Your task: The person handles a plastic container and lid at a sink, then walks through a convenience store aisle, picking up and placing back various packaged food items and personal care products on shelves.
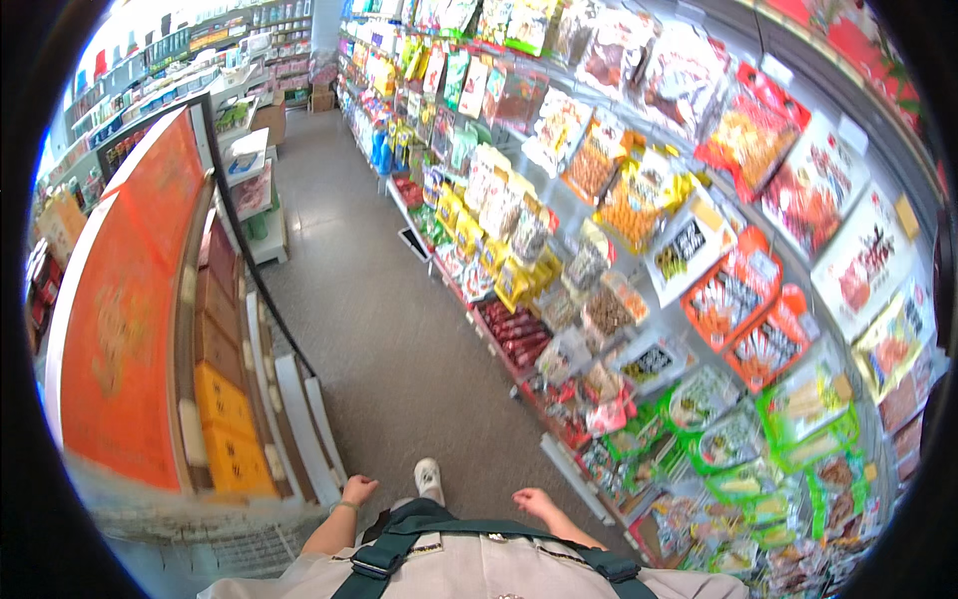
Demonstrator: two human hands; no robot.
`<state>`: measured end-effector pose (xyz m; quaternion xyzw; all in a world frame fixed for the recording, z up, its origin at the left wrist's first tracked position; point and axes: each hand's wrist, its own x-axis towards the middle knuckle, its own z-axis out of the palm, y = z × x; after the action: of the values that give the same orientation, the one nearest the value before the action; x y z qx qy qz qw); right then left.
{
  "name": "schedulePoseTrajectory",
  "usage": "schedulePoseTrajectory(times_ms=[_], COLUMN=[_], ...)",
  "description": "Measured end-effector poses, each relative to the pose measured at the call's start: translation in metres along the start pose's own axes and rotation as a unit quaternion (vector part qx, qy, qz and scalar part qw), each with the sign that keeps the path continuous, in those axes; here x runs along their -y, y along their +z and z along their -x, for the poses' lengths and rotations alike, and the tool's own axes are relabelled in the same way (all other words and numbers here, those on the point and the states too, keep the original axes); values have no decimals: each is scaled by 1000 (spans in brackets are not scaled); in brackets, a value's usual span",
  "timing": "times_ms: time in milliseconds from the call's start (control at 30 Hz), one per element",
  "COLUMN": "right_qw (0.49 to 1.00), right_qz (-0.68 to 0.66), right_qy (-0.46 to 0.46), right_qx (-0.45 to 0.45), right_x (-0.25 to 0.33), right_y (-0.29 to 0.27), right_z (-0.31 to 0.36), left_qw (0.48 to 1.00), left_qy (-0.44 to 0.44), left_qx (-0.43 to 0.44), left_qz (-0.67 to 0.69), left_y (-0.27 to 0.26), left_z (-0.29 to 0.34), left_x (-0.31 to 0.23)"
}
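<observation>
My left hand (359, 489) hangs at my side, low in the view, its fingers loosely bent and nothing visible in it. A thin band (348, 504) circles that wrist. Nearest to it is the low end of the shelf unit on my left, which it does not appear to touch. My right hand (539, 502) is held out on the other side of my body, empty, with its fingers slightly apart. Between it and the hanging snack packets (609, 414) lies a gap of floor. One white shoe (428, 477) shows between my hands.
A shop aisle (344, 210) runs ahead and to the left. Along the right, a long rack holds many bagged snacks (753, 130), with red packets (514, 334) in low bins. At left stand an orange panel (130, 319) and yellow boxes (230, 434). Cardboard boxes (321, 98) sit far off.
</observation>
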<state>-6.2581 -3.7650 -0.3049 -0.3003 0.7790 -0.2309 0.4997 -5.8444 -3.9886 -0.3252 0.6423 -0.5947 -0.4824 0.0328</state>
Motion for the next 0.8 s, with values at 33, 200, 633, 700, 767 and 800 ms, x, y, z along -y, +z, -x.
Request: schedulePoseTrajectory(times_ms=[33,200,633,700,767,800], right_qw=[1000,997,975,983,962,944], right_qz=[13,50,204,105,77,29], right_qy=[-4,33,-40,-149,-244,-310], right_qx=[23,57,75,-33,-98,-111], right_x=[14,56,201,253,397,453], right_y=[-12,-69,-159,-173,-182,-197], right_z=[-17,-93,-311,-370,-392,-402], left_qw=[1000,996,976,976,971,980], left_qy=[-1,-83,-25,-35,-62,-70], left_qx=[0,-11,-57,-18,-36,-38], left_qz=[-14,10,208,215,227,182], left_y=[1,-41,-70,-81,-104,-113], left_z=[-19,-96,-260,-273,-288,-296], left_x=[-13,-65,-118,-149,-163,-176])
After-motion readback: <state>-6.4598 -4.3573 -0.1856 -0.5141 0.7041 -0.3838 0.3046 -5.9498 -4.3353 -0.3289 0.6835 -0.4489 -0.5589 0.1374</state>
